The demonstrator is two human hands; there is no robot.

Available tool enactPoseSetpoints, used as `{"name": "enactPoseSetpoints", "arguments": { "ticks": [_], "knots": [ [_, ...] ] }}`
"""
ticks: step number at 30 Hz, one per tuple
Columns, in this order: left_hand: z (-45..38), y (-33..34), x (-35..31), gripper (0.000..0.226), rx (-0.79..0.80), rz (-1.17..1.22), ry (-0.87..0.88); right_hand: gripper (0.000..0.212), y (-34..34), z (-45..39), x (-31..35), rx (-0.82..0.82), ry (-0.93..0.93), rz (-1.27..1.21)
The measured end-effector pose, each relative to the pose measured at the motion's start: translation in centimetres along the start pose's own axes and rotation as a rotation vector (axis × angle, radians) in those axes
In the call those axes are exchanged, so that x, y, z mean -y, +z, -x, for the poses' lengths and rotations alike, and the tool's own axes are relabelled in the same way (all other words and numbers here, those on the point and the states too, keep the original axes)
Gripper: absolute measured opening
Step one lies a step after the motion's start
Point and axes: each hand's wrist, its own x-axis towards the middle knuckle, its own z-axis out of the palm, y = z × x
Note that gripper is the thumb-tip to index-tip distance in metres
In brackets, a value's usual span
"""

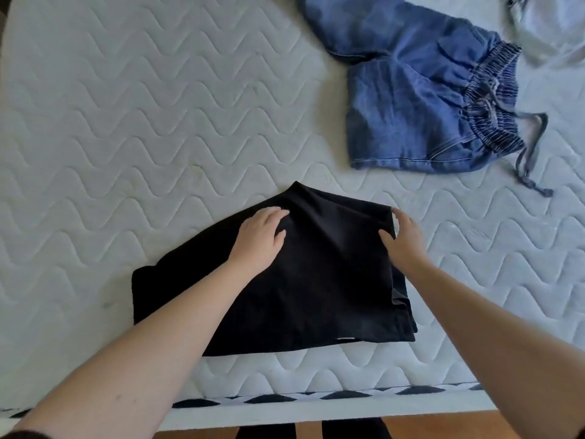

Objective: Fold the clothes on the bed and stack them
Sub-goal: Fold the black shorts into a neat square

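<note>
Nearest us, the black garment (294, 280) lies folded and smooth on the quilted, wave-stitched mattress (126, 122). Our left hand (259, 236) presses flat on it, fingers straight; our right hand (402, 239) touches its right edge, fingers relaxed. Farther right, crumpled denim shorts (421, 90) rest.

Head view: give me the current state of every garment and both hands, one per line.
black garment: partly folded, lying flat near the mattress edge.
denim shorts: unfolded, rumpled, drawstring loose, apart from the black garment.
white garment: crumpled at the far right corner, mostly out of frame.
left hand: flat, pressing the black garment.
right hand: fingers at the black garment's right edge.
</note>
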Motion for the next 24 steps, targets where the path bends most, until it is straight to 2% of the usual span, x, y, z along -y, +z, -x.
{"name": "enactPoseSetpoints", "arguments": {
  "ticks": [3, 7, 13, 17, 20, 22, 24],
  "knots": [
    [-5.1, 1.6, -2.8, 0.044, 0.066, -0.055, 0.113, 0.057, 0.2, -0.5, -0.7, -0.017, 0.068, -0.188],
    [-9.5, 3.1, -4.7, 0.04, 0.138, -0.22, 0.226, 0.05, 1.3, -0.4, -1.0, -0.054, 0.046, -0.179],
    [-12.6, 4.1, -6.3, 0.035, 0.343, -0.337, 0.236, 0.055, 1.6, -1.0, -1.7, 0.03, 0.172, -0.295],
    [-13.2, 5.0, -7.3, 0.038, 0.415, -0.326, 0.258, 0.053, 0.9, -2.1, -1.7, 0.088, 0.224, -0.453],
    [-13.7, 5.7, -8.6, 0.023, 0.415, -0.287, 0.271, 0.051, 0.4, -3.4, -1.4, 0.127, 0.261, -0.576],
    [-14.0, 5.8, -9.2, 0.019, 0.398, -0.213, 0.224, 0.039, -0.1, -4.4, -1.0, 0.162, 0.302, -0.725],
    [-14.2, 5.6, -9.6, 0.02, 0.39, -0.131, 0.165, 0.017, -0.9, -5.3, -0.4, 0.192, 0.332, -0.879]
  ]
}}
